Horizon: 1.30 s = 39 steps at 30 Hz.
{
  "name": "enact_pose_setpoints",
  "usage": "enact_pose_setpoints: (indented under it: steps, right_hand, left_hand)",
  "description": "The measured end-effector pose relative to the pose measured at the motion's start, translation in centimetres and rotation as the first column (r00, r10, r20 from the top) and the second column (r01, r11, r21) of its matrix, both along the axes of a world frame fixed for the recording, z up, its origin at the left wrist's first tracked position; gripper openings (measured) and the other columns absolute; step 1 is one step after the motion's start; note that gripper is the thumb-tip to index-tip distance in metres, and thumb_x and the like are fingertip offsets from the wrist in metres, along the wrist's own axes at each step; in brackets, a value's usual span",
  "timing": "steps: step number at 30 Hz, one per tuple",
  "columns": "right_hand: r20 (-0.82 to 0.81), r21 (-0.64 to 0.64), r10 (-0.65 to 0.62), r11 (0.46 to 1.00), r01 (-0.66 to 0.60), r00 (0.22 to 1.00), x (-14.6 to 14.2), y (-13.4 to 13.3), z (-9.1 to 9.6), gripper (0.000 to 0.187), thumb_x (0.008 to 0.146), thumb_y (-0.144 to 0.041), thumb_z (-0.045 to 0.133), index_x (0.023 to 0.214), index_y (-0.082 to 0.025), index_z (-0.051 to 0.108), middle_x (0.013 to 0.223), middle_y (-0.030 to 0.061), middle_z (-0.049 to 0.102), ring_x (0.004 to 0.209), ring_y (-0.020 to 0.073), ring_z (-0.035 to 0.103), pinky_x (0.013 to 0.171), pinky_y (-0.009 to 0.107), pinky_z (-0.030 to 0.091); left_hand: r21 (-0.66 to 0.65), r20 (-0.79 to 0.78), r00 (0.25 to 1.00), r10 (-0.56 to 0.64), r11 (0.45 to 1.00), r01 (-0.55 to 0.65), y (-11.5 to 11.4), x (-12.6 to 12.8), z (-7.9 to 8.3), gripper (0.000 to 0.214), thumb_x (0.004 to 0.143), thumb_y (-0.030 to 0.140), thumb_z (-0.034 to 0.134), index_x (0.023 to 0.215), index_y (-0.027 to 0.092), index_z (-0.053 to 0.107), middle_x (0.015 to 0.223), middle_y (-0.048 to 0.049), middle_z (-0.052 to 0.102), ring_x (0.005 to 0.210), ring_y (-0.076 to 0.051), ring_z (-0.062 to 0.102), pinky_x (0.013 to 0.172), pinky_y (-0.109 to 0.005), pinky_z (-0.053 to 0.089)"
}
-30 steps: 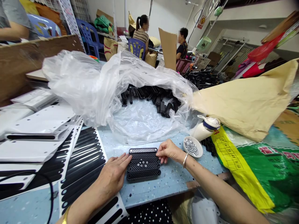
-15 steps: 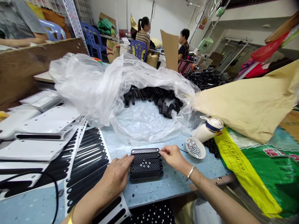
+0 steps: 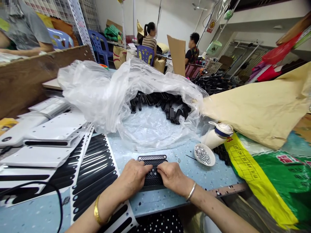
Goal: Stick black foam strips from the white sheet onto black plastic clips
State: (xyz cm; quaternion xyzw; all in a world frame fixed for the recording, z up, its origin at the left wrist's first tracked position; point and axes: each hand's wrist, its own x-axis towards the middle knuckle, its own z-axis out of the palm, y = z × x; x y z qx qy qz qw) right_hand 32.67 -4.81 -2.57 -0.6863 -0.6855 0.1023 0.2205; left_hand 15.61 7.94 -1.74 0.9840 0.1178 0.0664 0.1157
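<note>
Two hands: left hand [image 3: 134, 176] and right hand [image 3: 171, 176] are curling over the black grille strips [image 3: 152, 158], gripping them, fingertips meeting mid-stack.
Strips: lying flat on the bench [image 3: 155, 200], directly under both palms.
Handling: looking light, stiff, perforated; the ends are probably offering the surest hold.
Nearby: screw dish [image 3: 212, 159] is sitting just right of the right hand.

Right of the right hand [image 3: 170, 176], a green sack [image 3: 291, 184] carries large red Chinese characters edged in white. The first looks like 福, the rest are blurred. Between sack and hand, a yellow strip [image 3: 243, 165] bears a printed grid with small red characters at its top, too small to read. Far beyond the grip, a wall sign [image 3: 213, 24] shows a red prohibition circle with illegible wording.
</note>
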Motion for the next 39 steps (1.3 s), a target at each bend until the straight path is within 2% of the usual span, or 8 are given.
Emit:
enact_pose_setpoints:
  steps: [3, 6, 11, 16, 21, 27, 35, 39]
  right_hand:
    - [-0.007, 0.022, -0.018, 1.0, 0.018, 1.0, 0.4, -0.4, -0.1, 0.021, 0.091, -0.009, 0.051, 0.082, -0.015, 0.07, 0.075, 0.007, 0.072, 0.07, 0.0191, 0.068, 0.064, 0.026, 0.047]
    - [-0.035, 0.057, -0.03, 0.998, 0.032, 0.999, 1.0, -0.9, -0.3, 0.02, 0.092, -0.01, 0.052, 0.096, -0.014, 0.071, 0.082, 0.0079, 0.074, 0.074, 0.0188, 0.07, 0.069, 0.026, 0.05]
    - [-0.059, 0.108, -0.041, 0.993, 0.047, 0.997, 1.7, -1.9, 0.1, 0.028, 0.094, -0.01, 0.046, 0.111, -0.008, 0.068, 0.087, 0.0109, 0.074, 0.076, 0.0189, 0.07, 0.07, 0.027, 0.051]
    - [0.167, 0.049, 0.058, 0.997, -0.067, 0.984, 1.1, -3.2, 0.7, 0.039, 0.089, -0.002, 0.042, 0.122, -0.008, 0.064, 0.074, 0.0074, 0.067, 0.063, 0.0194, 0.061, 0.059, 0.03, 0.044]
    - [0.346, -0.065, 0.137, 0.99, -0.122, 0.928, 0.8, -3.9, 0.4, 0.056, 0.079, 0.003, 0.047, 0.134, -0.007, 0.055, 0.08, 0.0083, 0.065, 0.066, 0.022, 0.058, 0.06, 0.035, 0.042]
    - [0.41, -0.047, 0.106, 0.994, -0.095, 0.906, 2.0, -5.2, 0.1, 0.056, 0.078, 0.004, 0.044, 0.131, -0.007, 0.057, 0.078, 0.008, 0.063, 0.065, 0.02, 0.053, 0.06, 0.034, 0.038]
    - [0.391, -0.009, 0.076, 0.997, -0.079, 0.917, 2.3, -5.4, 0.2, 0.054, 0.076, 0.005, 0.042, 0.126, -0.006, 0.059, 0.074, 0.0072, 0.063, 0.064, 0.0198, 0.053, 0.061, 0.034, 0.038]
    - [0.38, -0.031, 0.113, 0.994, -0.109, 0.918, 2.2, -4.9, 0.6, 0.053, 0.074, 0.006, 0.042, 0.122, -0.005, 0.062, 0.073, 0.0073, 0.064, 0.063, 0.0194, 0.053, 0.06, 0.034, 0.039]
  left_hand:
    - [0.008, -0.045, 0.999, 0.015, 1.0, -0.015, 0.1, -0.3, 0.3, 0.04, 0.078, 0.002, 0.051, 0.105, 0.024, 0.072, 0.073, -0.0057, 0.07, 0.067, -0.026, 0.067, 0.064, -0.04, 0.053]
    - [-0.016, -0.026, 0.999, 0.032, 0.999, -0.032, 0.3, -1.0, 0.5, 0.043, 0.078, 0.001, 0.049, 0.109, 0.02, 0.071, 0.076, -0.0074, 0.071, 0.069, -0.027, 0.068, 0.065, -0.041, 0.053]
    - [-0.054, 0.048, 0.998, 0.04, 0.998, -0.037, 0.3, -1.6, 0.4, 0.046, 0.079, 0.0, 0.045, 0.117, 0.014, 0.068, 0.076, -0.0095, 0.071, 0.067, -0.027, 0.067, 0.063, -0.043, 0.054]
    - [0.002, -0.053, 0.999, -0.001, 1.0, 0.001, -0.3, -1.4, 0.5, 0.056, 0.075, -0.003, 0.046, 0.123, 0.016, 0.066, 0.077, -0.0092, 0.071, 0.068, -0.027, 0.067, 0.065, -0.044, 0.054]
    - [0.066, -0.142, 0.99, -0.001, 0.998, 0.01, -0.5, -1.6, 0.7, 0.059, 0.075, -0.003, 0.048, 0.127, 0.019, 0.064, 0.08, -0.0081, 0.07, 0.07, -0.025, 0.066, 0.066, -0.041, 0.053]
    - [0.154, -0.12, 0.993, 0.001, 0.988, 0.018, 0.2, -3.4, 0.2, 0.064, 0.069, -0.005, 0.045, 0.125, 0.018, 0.064, 0.073, -0.0059, 0.066, 0.064, -0.023, 0.06, 0.063, -0.037, 0.049]
    - [0.142, 0.056, 0.998, 0.032, 0.989, -0.04, 0.3, -5.3, -3.0, 0.065, 0.072, -0.004, 0.046, 0.13, 0.021, 0.057, 0.071, -0.0029, 0.059, 0.064, -0.021, 0.055, 0.063, -0.035, 0.041]
    - [0.141, 0.061, 0.998, 0.014, 0.99, -0.023, 0.0, -5.5, -2.7, 0.064, 0.072, -0.004, 0.044, 0.131, 0.018, 0.056, 0.071, -0.004, 0.059, 0.061, -0.022, 0.054, 0.061, -0.036, 0.042]
